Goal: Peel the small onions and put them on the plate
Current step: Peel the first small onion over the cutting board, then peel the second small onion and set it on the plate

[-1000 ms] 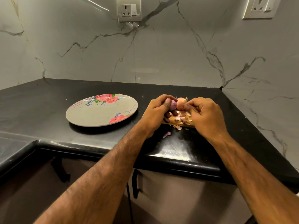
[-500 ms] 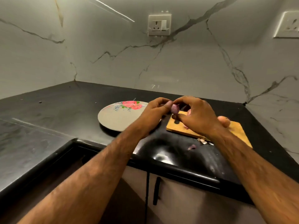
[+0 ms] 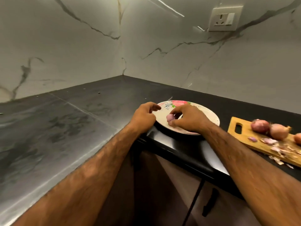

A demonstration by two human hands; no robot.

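Purple-pink peeled small onion [image 3: 169,117], centre of frame, is pinched between the thumb and fingertips of the right hand [image 3: 187,119]. It is low over the near-left part of the round grey flower-printed plate [image 3: 210,116]. Cannot tell whether it touches the plate face yet.

Left hand [image 3: 143,118] is at the plate's left rim, fingers loosely curled, holding nothing. Contact with the rim is unclear.

Right of frame: pale wooden chopping board [image 3: 244,136] with a handle slot lies on the black stone worktop [image 3: 97,111], well apart from the plate. Two unpeeled onions [image 3: 260,126] lie side by side on it, and a third is cut off by the frame edge. Papery peel scraps [image 3: 276,147] are strewn over the board's near side, a few spilling onto the worktop.

Judgement: this is the set-down step for one onion, with several more to peel.

Risks:
- The onion is round and the plate shallow. Let go too high or too near the rim, it could roll off, and the plate lies close to the worktop's front edge.
- The right wrist lies across the plate's near rim, so a careless pull-back might shift or tip the plate.
- Skin flecks on the fingers may drop onto the plate.
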